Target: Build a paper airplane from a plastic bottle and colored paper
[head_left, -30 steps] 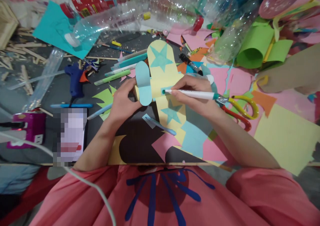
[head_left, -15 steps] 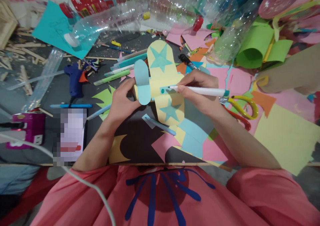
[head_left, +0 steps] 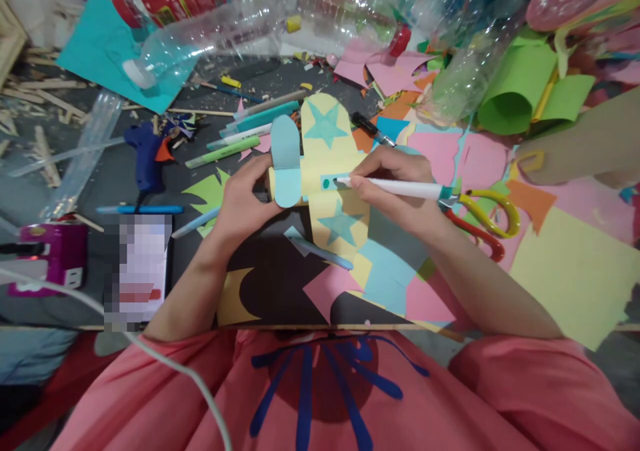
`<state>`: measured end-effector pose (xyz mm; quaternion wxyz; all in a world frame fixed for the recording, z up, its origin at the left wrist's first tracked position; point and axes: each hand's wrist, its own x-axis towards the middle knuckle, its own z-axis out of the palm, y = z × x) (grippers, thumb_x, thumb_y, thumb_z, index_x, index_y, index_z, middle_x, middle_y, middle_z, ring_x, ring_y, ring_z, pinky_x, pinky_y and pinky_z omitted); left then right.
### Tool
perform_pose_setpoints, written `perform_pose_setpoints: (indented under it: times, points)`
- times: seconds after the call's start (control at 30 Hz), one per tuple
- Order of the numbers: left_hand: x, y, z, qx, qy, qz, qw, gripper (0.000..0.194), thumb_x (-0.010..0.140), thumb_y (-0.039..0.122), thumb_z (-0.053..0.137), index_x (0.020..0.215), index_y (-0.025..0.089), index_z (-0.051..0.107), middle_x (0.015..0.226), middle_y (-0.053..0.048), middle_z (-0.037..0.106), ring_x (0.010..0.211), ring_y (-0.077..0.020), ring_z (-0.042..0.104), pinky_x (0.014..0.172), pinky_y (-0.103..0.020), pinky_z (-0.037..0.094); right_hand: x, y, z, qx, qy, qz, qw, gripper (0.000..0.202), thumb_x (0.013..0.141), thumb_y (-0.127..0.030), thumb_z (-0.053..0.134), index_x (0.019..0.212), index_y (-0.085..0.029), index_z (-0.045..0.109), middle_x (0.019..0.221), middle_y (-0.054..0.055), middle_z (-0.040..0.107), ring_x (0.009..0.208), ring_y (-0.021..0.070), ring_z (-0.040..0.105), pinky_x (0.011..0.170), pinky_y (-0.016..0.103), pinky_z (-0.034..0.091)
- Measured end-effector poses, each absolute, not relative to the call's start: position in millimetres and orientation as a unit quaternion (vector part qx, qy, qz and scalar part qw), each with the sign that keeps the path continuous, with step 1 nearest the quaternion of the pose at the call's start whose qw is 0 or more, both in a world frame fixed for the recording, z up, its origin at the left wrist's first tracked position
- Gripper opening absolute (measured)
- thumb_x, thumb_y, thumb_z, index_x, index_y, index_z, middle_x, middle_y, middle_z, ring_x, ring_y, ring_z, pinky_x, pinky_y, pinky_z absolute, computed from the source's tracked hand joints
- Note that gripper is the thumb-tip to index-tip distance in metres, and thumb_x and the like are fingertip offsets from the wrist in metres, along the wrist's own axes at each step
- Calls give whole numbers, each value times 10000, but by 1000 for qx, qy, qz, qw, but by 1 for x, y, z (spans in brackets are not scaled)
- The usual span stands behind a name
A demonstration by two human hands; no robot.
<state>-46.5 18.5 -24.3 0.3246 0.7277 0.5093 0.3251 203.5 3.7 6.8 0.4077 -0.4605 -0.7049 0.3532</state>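
A yellow paper airplane model [head_left: 327,154] with teal stars on its wings and a light-blue tail piece [head_left: 286,161] sits in the middle of my view. My left hand [head_left: 250,194] grips its tail end between thumb and fingers. Pinched in my right hand [head_left: 395,178] is a white marker [head_left: 413,188] with a green end. Its dark tip meets a small light-blue strip on the airplane's body, just right of a green dot. Below the lower wing lies a blue pen [head_left: 323,254].
Scissors [head_left: 487,218] with yellow and red handles lie beside my right wrist. Leftward are a blue glue gun [head_left: 145,154], a phone [head_left: 145,264] and a purple power adapter [head_left: 50,258]. Clear plastic bottles [head_left: 215,34] line the back. Paper scraps [head_left: 330,288] and markers [head_left: 225,151] surround the airplane.
The marker tip has shifted slightly left and down toward the green dot on the strip. The airplane's upper wing tilts a little differently. My left hand keeps its hold.
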Motion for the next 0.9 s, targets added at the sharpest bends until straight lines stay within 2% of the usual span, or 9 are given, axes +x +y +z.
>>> perform_pose_setpoints:
  times: [0.37,0.6,0.9]
  points:
    - [-46,18,-22,732,512,323,313,572,709,526,748,1189,232,642,1205,-86,689,1068,-284,645,862,-394,559,202,4,7,-456,-716,326,416,222,871,-388,661,690,-271,610,624,4,620,548,153,525,480,331,409]
    - [-46,19,-24,736,512,323,303,565,706,546,745,1167,234,644,1160,-80,701,1019,-273,649,835,-393,557,202,4,11,-444,-721,352,399,196,855,-306,666,680,-254,593,612,-4,607,538,145,517,498,323,414]
    - [-46,19,-22,738,512,318,305,549,710,540,733,1149,222,643,1155,-82,699,1048,-281,641,851,-397,552,203,6,9,-455,-724,351,382,276,855,-404,664,649,-253,559,584,-7,586,524,145,507,474,320,400]
